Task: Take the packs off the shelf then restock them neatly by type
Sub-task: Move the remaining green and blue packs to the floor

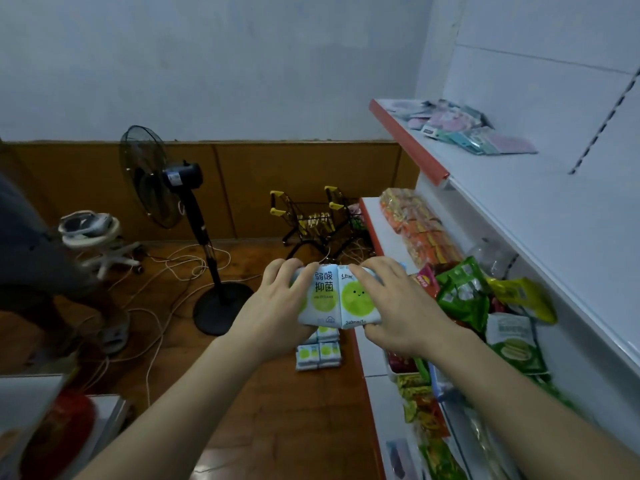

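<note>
Two white-green packs (337,296) held side by side above floor.

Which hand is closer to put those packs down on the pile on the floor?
Probably left. The left hand grips the white-and-green packs directly above the floor pile; the right hand is shelf-side.

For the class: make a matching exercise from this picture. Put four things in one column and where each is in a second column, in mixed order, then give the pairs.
Things
1. green-dot packs
2. fan
3. pastel packs
4. trolleys

Places
A. top shelf
B. floor by the back wall, next to the shelves
C. held by the left hand and right hand
D. standing on the floor, left of centre

Pairs: 1-C, 2-D, 3-A, 4-B
</note>
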